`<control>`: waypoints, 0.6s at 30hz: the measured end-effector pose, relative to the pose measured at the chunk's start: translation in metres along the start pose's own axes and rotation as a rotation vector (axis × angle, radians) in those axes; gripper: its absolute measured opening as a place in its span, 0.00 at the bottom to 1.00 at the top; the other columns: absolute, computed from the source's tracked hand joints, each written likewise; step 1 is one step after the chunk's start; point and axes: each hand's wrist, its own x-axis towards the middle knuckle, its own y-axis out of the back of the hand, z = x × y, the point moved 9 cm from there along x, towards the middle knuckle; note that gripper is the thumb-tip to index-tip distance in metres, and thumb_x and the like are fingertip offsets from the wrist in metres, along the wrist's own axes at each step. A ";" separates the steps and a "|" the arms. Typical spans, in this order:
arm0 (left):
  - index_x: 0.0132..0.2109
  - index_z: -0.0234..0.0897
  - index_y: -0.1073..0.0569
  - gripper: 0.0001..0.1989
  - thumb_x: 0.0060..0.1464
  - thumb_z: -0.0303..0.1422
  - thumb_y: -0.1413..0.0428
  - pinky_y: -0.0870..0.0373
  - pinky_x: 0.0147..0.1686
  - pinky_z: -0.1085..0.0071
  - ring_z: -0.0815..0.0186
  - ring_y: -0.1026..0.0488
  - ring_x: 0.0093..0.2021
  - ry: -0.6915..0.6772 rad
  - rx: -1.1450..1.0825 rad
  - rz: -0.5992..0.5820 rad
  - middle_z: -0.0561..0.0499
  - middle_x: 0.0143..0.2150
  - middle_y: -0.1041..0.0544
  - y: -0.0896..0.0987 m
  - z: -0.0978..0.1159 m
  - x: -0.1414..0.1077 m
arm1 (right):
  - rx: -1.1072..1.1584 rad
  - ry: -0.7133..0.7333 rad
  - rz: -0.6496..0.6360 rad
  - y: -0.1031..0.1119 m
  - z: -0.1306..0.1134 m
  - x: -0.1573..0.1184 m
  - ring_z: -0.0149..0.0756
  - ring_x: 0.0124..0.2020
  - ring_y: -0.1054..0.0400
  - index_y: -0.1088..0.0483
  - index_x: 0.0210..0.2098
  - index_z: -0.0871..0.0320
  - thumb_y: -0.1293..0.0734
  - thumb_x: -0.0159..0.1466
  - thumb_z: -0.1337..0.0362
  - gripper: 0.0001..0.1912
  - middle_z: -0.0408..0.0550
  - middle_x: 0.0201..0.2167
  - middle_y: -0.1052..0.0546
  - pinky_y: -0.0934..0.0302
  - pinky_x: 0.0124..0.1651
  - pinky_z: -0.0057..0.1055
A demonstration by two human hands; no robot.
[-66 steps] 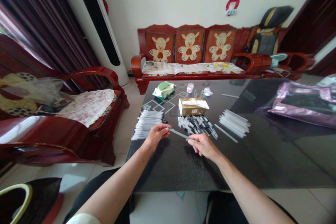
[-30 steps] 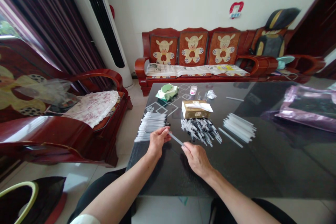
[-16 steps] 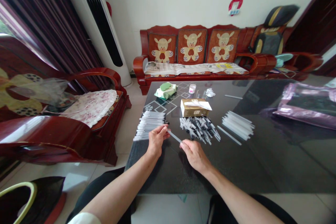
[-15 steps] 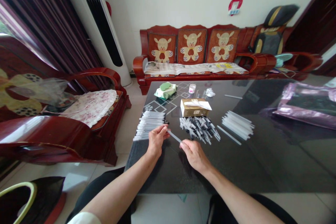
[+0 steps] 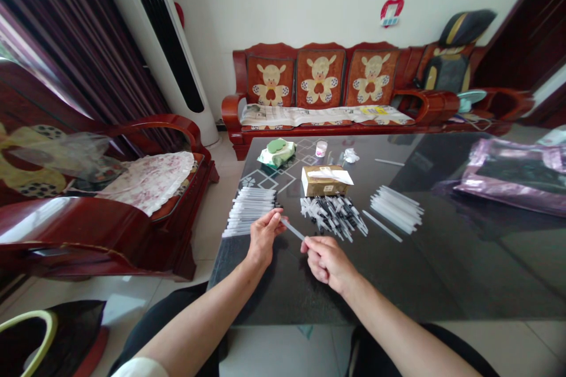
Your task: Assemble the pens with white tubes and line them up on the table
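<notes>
My left hand (image 5: 264, 234) pinches one end of a slim translucent white pen barrel (image 5: 292, 228) above the table. At the barrel's near right end, the thumb and forefinger of my right hand (image 5: 328, 260) are closed on it, with the other fingers curled. Just beyond my left hand lies a row of white pens (image 5: 248, 212), some with dark ends. A loose heap of black and whitish pen parts (image 5: 333, 216) is in front of a tissue box. Farther right are a stack of translucent barrels (image 5: 395, 210) and one single barrel (image 5: 382, 226).
The dark glossy table (image 5: 424, 283) also carries the tissue box (image 5: 326, 181), a green wipes pack (image 5: 276, 154), a small cup (image 5: 321, 148), crumpled tissue (image 5: 351, 155) and a purple plastic bag (image 5: 513, 177). Behind stands a red wooden sofa (image 5: 318, 128); an armchair (image 5: 177, 265) is at left.
The right hand has turned slightly, and its lower fingers show more curled beneath the barrel. The left hand stays at its end. The whole view has shifted a little.
</notes>
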 end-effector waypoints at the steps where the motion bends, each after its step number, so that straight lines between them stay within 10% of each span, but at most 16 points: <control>1: 0.44 0.30 0.25 0.22 0.44 0.40 0.38 0.30 0.36 0.70 0.66 0.26 0.32 -0.009 0.001 -0.007 0.44 0.33 0.22 -0.002 0.002 -0.001 | 0.035 -0.024 -0.017 -0.001 0.002 -0.001 0.21 0.07 0.57 0.35 0.28 0.61 0.34 0.57 0.52 0.16 0.30 0.08 0.47 0.64 0.09 0.20; 9: 0.44 0.31 0.25 0.21 0.46 0.41 0.40 0.30 0.36 0.68 0.65 0.25 0.32 -0.079 0.016 -0.075 0.44 0.33 0.22 -0.012 0.018 -0.001 | 0.008 -0.029 -0.078 -0.016 0.004 -0.003 0.21 0.07 0.57 0.35 0.28 0.59 0.37 0.59 0.49 0.18 0.30 0.08 0.49 0.63 0.10 0.20; 18: 0.44 0.29 0.26 0.24 0.47 0.45 0.41 0.29 0.37 0.66 0.62 0.25 0.34 0.093 -0.030 -0.121 0.40 0.34 0.22 -0.015 -0.015 -0.009 | -0.955 0.408 0.211 -0.009 -0.042 -0.007 0.28 0.20 0.44 0.31 0.24 0.61 0.43 0.63 0.54 0.20 0.40 0.16 0.38 0.53 0.24 0.25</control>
